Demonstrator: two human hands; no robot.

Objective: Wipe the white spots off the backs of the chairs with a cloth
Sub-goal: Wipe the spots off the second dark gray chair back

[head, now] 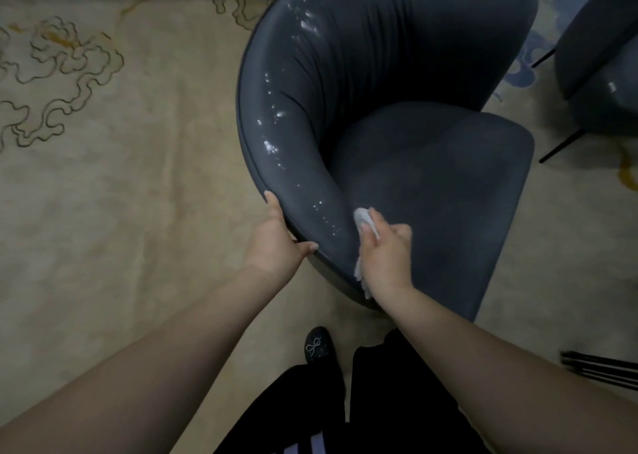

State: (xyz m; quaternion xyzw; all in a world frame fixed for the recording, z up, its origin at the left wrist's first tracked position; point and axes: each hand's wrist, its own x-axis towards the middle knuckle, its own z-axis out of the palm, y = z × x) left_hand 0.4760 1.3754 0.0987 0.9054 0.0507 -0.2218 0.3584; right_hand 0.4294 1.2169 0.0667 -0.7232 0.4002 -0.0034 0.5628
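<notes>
Head view: the left hand (276, 243) grips the dark chair (431, 177) by its curved back rim; the right hand (386, 253) clamps a white cloth (362, 220) against the spotted inner backrest.

You are looking at a dim, soft picture with muted colour. Light falls from above: it glares in white flecks along the curved back of the chair (276, 122), hard to tell from spots there. The right hand (386, 250) and cloth (364, 224) are smeared by motion blur; the left hand (276, 243) is sharper. The carpet (103, 177) darkens under the chair by its right edge. The wide lens bends and stretches your forearms at the bottom corners.
</notes>
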